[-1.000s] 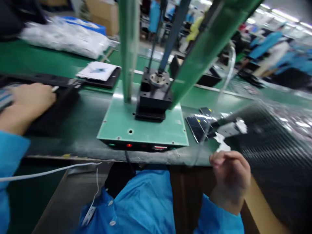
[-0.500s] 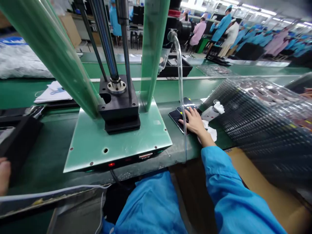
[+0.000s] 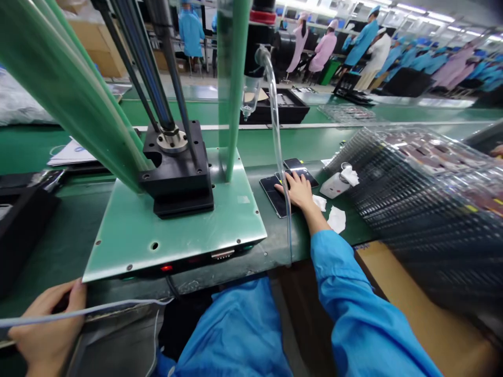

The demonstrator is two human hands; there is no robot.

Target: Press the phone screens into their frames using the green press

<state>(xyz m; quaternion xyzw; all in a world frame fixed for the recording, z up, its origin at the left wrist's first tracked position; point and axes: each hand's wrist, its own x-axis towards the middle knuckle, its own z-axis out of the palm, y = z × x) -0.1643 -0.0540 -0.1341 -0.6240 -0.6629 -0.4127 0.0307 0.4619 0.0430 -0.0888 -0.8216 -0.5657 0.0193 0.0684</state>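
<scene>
My right hand (image 3: pixel 298 192) lies over several dark phones on the bench, its fingers stretched out and spread. One phone (image 3: pixel 271 188) sticks out at its left; another phone (image 3: pixel 310 177) shows beyond the fingers. A clear hose (image 3: pixel 277 141) hangs in front of the fingertips. At lower left, my left hand (image 3: pixel 49 330) is curled by the near left corner of a press with a green base plate (image 3: pixel 196 230). Its thumb and forefinger come together at that corner; whether anything is between them is hidden. A white cable (image 3: pixel 118 303) crosses in front of this hand.
A white bottle (image 3: pixel 334 184) and crumpled white tissues (image 3: pixel 337 219) are right of the phones. Stacked clear plastic trays (image 3: pixel 412 199) fill the right side. Below them is a cardboard box (image 3: pixel 401 277). A black box (image 3: pixel 23 225) stands at left. Co-workers (image 3: pixel 324 50) are in the background.
My left hand has come into view from the left edge, down to the press's near corner. My right hand stays on the phones, and the whole view has shifted slightly.
</scene>
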